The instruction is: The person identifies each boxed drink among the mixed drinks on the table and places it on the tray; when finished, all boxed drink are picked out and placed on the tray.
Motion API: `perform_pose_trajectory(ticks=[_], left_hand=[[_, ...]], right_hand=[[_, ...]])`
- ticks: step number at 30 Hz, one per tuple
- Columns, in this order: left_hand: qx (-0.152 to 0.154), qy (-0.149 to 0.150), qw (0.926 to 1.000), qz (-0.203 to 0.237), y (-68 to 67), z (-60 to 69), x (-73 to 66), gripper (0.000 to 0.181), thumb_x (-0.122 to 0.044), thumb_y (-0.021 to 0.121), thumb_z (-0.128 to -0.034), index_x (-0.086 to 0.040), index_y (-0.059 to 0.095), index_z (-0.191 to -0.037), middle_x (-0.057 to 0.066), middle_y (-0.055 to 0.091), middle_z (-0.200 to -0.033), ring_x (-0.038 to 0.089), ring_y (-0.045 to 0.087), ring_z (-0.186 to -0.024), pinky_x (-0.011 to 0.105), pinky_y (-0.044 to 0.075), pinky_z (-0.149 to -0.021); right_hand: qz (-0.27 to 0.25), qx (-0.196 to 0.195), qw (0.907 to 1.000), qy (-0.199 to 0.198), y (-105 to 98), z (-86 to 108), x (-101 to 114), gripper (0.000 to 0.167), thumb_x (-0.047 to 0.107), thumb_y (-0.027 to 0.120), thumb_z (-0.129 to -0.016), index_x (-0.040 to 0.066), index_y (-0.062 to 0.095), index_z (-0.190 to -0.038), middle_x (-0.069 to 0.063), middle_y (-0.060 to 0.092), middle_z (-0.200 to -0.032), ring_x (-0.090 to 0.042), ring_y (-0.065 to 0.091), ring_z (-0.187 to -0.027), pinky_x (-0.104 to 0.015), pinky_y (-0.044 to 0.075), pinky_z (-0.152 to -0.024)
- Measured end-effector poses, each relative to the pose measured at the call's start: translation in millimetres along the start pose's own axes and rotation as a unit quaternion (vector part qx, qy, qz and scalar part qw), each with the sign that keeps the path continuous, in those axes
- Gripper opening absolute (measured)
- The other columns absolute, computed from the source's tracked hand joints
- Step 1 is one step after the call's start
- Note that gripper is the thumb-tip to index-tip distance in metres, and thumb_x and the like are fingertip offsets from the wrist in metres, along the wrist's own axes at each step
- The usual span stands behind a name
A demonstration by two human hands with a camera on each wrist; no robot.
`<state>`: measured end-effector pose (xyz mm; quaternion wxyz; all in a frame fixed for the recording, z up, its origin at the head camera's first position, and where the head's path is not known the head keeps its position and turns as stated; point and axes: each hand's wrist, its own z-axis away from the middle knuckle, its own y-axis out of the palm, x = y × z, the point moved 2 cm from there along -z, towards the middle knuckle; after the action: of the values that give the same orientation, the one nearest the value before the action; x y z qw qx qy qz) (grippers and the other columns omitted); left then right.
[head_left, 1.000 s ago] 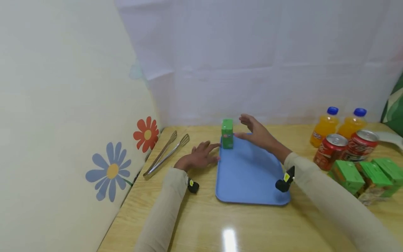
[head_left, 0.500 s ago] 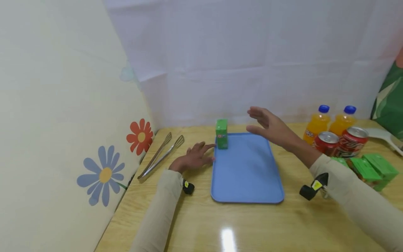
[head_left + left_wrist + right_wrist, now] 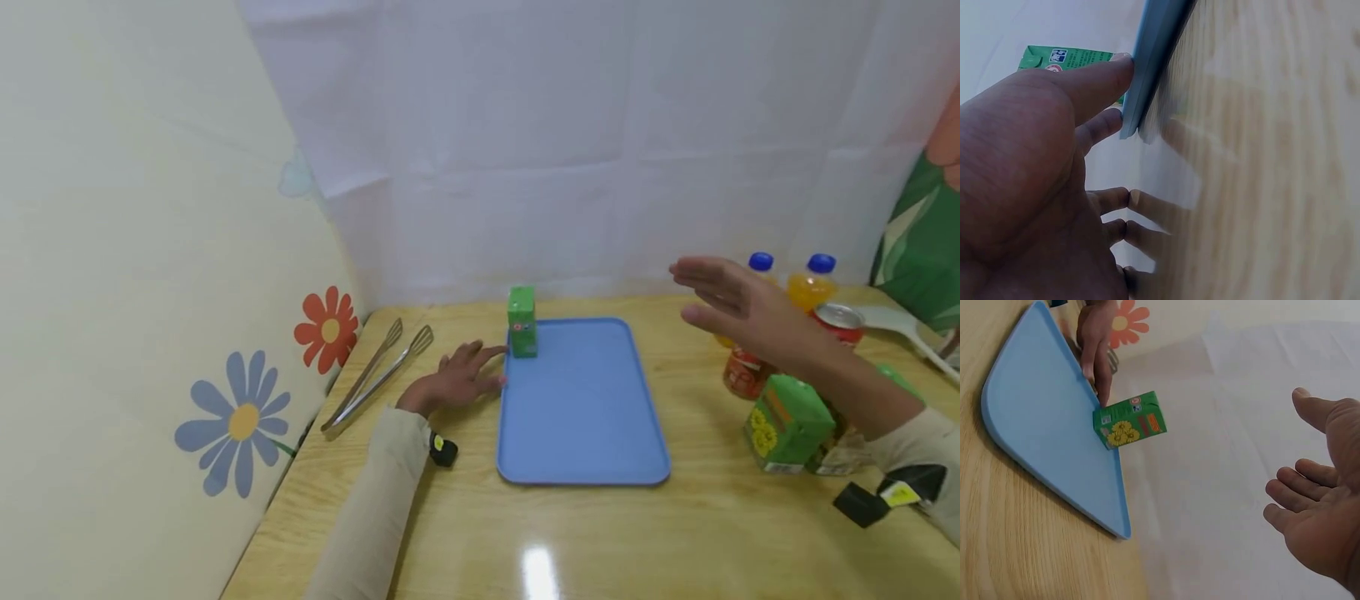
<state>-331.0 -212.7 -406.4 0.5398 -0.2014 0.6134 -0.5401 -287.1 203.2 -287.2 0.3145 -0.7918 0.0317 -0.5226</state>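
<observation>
At the far-left corner of the blue tray (image 3: 581,417) stands the green carton (image 3: 522,322), left hand (image 3: 453,381) touching the tray, fingers spread, and out wide hangs the right hand (image 3: 765,317), thumb and fingers apart, partly hiding the red cans (image 3: 744,373)

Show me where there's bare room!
On the flat blue tray, right of the small green boxy carton, and on the pale wooden table before the tray. Crowded farther right: red metal cans, other green cartons, blue-capped orange bottles.
</observation>
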Motion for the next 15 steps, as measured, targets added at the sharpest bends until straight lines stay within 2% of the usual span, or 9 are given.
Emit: perform_pose_trajectory(ticks=[8, 12, 15], left_hand=[[0.003, -0.002, 0.9999, 0.013, 3.5, 2.8, 4.5, 0.062, -0.046, 0.042, -0.1070, -0.024, 0.021, -0.161, 0.026, 0.007, -0.163, 0.041, 0.000, -0.151, 0.068, 0.000, -0.113], [0.003, 0.000, 0.9999, 0.014, 3.8, 1.8, 4.8, 0.062, -0.046, 0.042, -0.1070, -0.023, 0.021, -0.161, 0.026, 0.007, -0.163, 0.041, 0.000, -0.151, 0.068, 0.000, -0.112], [0.000, 0.001, 1.0000, 0.005, 2.0, 2.1, 4.2, 0.062, -0.046, 0.042, -0.1071, -0.023, 0.021, -0.161, 0.027, 0.007, -0.163, 0.041, 0.000, -0.151, 0.070, 0.000, -0.112]], right_hand=[[0.066, -0.014, 0.9976, 0.014, -30, 36.6, -15, 0.057, 0.021, 0.058, -0.104, 0.030, 0.034, -0.155, -0.002, 0.039, -0.156, -0.032, 0.034, -0.144, -0.009, 0.041, -0.091], [0.091, -0.031, 0.9952, 0.015, -47, 58.3, -29, 0.056, 0.017, 0.057, -0.104, 0.028, 0.035, -0.155, -0.001, 0.041, -0.155, -0.012, 0.042, -0.138, -0.010, 0.043, -0.086], [0.102, -0.050, 0.9934, 0.011, -61, 75.3, -45, 0.055, 0.013, 0.056, -0.105, 0.023, 0.037, -0.155, 0.001, 0.044, -0.153, 0.005, 0.044, -0.128, -0.010, 0.044, -0.085]])
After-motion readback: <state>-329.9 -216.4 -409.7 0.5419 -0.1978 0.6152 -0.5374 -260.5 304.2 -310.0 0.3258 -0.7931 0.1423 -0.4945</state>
